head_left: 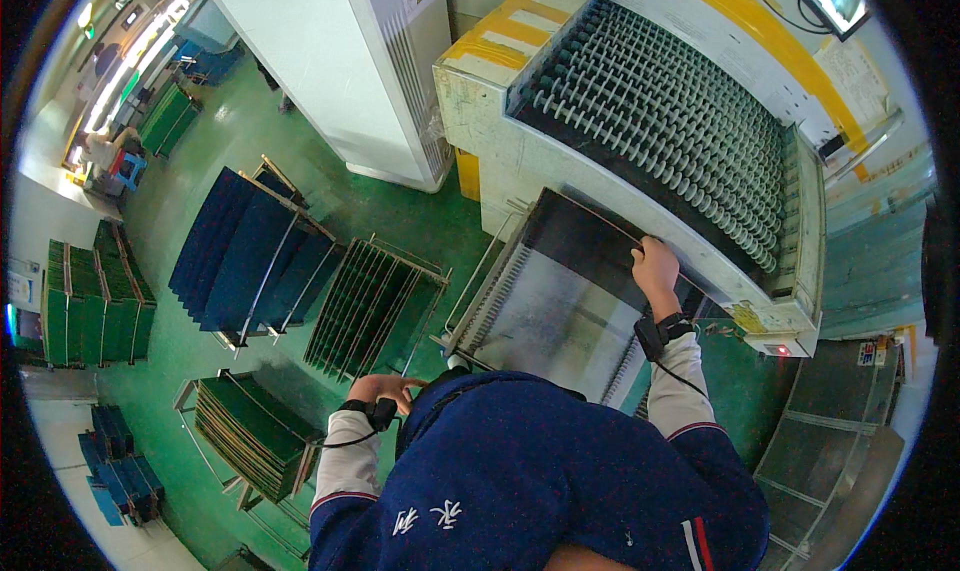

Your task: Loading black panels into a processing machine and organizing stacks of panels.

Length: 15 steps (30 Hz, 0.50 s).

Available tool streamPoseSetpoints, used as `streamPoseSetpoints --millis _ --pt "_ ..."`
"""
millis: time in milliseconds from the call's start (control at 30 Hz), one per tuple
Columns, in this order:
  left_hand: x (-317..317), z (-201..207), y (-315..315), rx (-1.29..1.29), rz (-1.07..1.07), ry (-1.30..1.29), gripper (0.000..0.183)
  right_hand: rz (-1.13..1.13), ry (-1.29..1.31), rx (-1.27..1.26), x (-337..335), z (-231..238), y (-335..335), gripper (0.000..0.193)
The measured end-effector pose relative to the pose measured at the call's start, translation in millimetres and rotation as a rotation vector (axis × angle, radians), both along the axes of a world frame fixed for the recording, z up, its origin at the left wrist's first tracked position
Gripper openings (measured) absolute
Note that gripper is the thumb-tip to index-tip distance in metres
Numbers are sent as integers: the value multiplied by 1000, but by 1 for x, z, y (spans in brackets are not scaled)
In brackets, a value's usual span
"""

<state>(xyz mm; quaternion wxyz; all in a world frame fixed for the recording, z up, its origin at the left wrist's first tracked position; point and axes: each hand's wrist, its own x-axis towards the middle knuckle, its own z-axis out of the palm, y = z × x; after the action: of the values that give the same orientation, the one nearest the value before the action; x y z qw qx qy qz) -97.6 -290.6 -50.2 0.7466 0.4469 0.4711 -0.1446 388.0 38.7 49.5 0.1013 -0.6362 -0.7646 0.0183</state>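
Note:
My right hand (655,269) is closed on the far edge of a dark thin panel (580,233), its fingers pinching the rim near the right end. The panel lies at a slotted rack (487,306) with toothed side rails, directly in front of my body. A grey, smeared flat surface (560,316) shows between those rails. Close to my waist, my left hand (385,389) has its fingers stretched out to the right, beside the rack's near left corner. No object shows in it, though some fingertips are hidden against my clothing.
Beyond the rack stands a conveyor machine (470,101) with rows of rollers (670,121). A tall white cabinet (340,71) rises to its left. Racks of blue panels (245,256) and green panels (370,311) stand on the floor at left. A grey mesh-like frame (830,431) lies at right.

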Motion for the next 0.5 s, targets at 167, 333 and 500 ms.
streamPoseSetpoints --millis 167,333,500 --pt "4 17 5 -21 16 -5 99 2 -1 15 0 0 -1 20" --pt "2 10 2 -9 45 8 102 12 -10 28 2 -3 1 19" --pt "2 11 0 -34 77 4 106 18 -12 35 2 -3 0 19"
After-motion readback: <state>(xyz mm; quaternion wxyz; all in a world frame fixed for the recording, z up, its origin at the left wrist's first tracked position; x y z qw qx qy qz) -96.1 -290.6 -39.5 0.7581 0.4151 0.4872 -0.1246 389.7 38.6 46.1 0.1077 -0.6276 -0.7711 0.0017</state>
